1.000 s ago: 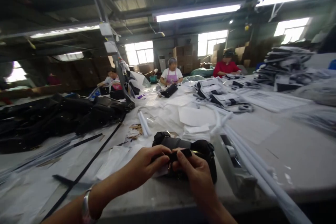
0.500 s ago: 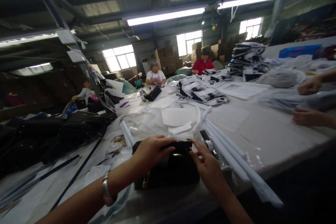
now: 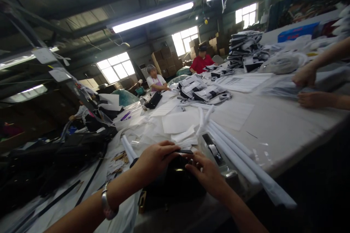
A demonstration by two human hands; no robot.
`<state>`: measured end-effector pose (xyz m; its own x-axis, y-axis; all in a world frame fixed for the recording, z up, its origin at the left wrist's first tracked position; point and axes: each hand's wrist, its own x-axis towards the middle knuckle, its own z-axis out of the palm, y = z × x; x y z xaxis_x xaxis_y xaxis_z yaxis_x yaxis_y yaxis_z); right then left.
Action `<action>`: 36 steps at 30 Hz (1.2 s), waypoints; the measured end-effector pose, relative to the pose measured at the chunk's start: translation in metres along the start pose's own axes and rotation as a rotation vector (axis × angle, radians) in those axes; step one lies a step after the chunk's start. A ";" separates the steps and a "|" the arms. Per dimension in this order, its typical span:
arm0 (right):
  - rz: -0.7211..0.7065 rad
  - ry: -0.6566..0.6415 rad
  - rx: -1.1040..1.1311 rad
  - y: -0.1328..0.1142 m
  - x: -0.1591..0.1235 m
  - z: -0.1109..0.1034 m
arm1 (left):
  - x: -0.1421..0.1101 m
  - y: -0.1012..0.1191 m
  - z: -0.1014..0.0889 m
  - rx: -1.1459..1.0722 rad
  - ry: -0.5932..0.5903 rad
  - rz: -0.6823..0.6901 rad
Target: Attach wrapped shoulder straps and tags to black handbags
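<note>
A small black bag (image 3: 175,184) lies on the near edge of the long white table (image 3: 276,131), right in front of me. My left hand (image 3: 154,160), with a silver bracelet on the wrist, curls its fingers over the bag's top left. My right hand (image 3: 206,173) grips the bag's top right, fingers bent around a dark strap or flap. The two hands nearly touch above a small metal fitting on the bag.
White paper rolls (image 3: 237,156) and a tape dispenser (image 3: 214,151) lie just right of my hands. A heap of black bags (image 3: 62,156) fills the left. Another person's hands (image 3: 308,89) work at the far right. Two seated workers (image 3: 155,80) sit at the table's far end.
My view has swung left and tilted. The bag has slid nearer the table edge, and both hands have closed in together on its top.
</note>
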<state>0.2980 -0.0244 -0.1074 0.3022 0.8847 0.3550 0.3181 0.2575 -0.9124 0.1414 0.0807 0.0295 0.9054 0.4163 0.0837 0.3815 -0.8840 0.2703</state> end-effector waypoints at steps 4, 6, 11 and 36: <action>-0.070 0.032 0.050 0.000 -0.004 0.004 | 0.000 0.005 -0.001 -0.011 -0.011 -0.092; -0.081 0.029 0.051 0.000 -0.005 0.005 | -0.001 0.005 -0.003 -0.010 -0.018 -0.117; -0.090 0.083 0.040 0.001 -0.006 0.009 | -0.003 0.005 -0.008 0.041 -0.028 -0.128; -0.110 0.148 0.006 -0.004 -0.012 0.026 | 0.007 0.025 -0.012 0.322 -0.233 -0.041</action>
<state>0.2695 -0.0258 -0.1129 0.3951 0.7844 0.4782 0.3508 0.3522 -0.8677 0.1552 0.0642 0.0481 0.8920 0.4260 -0.1511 0.4237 -0.9045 -0.0484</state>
